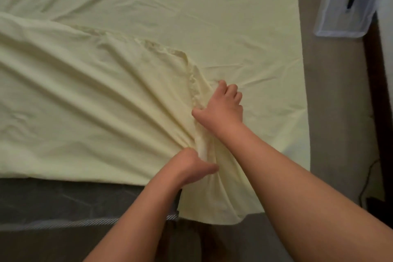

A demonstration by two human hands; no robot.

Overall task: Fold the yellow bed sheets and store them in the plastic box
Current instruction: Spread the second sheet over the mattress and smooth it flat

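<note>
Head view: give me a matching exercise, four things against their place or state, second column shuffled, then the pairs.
Things:
1. left hand
2. right hand
3. plastic box
4. yellow bed sheet

Places or states:
A. on the floor, upper right, beside the bed
B. grips bunched fabric nearest the bed's front edge
C. spread over the bed, one part folded over
D. grips the gathered hem farther up the bed

Pairs: 1-B, 2-D, 3-A, 4-C
</note>
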